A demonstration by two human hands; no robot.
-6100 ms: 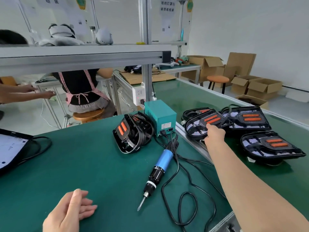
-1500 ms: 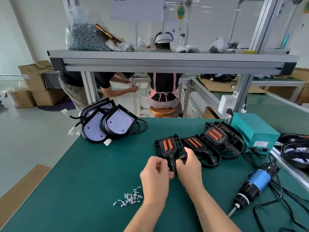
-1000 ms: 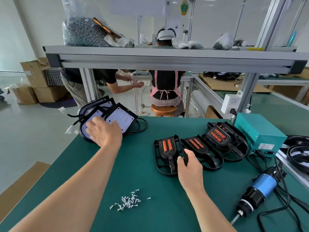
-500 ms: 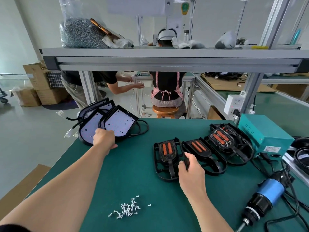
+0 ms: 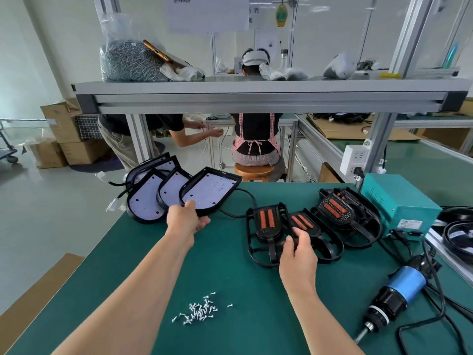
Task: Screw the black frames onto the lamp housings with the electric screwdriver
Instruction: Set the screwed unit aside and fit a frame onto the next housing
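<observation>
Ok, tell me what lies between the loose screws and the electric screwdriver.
Head view: the right forearm over bare green mat, between screws and screwdriver.

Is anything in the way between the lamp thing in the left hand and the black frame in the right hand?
Only a thin black cable lies on the mat between the housing held by the left hand and the frame in the right hand. The screws lie nearer, out of the path.

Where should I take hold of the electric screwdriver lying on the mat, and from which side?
Take the blue barrel, coming down from above. The electric screwdriver lies flat on the mat, bit toward the near edge and cord leaving its far end, so the round middle is the bare part.
</observation>
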